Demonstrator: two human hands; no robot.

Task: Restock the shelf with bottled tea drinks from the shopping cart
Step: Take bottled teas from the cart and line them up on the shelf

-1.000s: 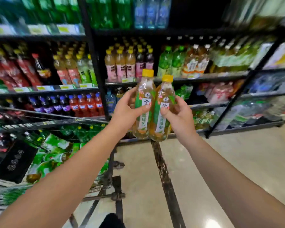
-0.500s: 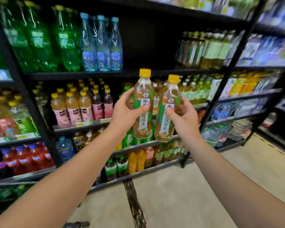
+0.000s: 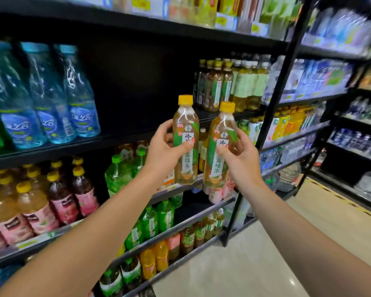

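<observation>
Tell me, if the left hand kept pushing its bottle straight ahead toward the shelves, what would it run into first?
Probably nothing at first: the left hand holds its tea bottle before the dark empty stretch of shelf, between the blue water bottles and the tea bottles on the shelf. Depth is hard to judge from here.

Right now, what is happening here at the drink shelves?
A person is restocking. The left hand holds one green tea bottle and the right hand holds a second green tea bottle, both upright with yellow caps, raised in front of the black shelf. Neither bottle is on the shelf yet. An empty dark gap lies between the blue water bottles and a row of similar tea bottles, which looks like the likely spot.
</observation>
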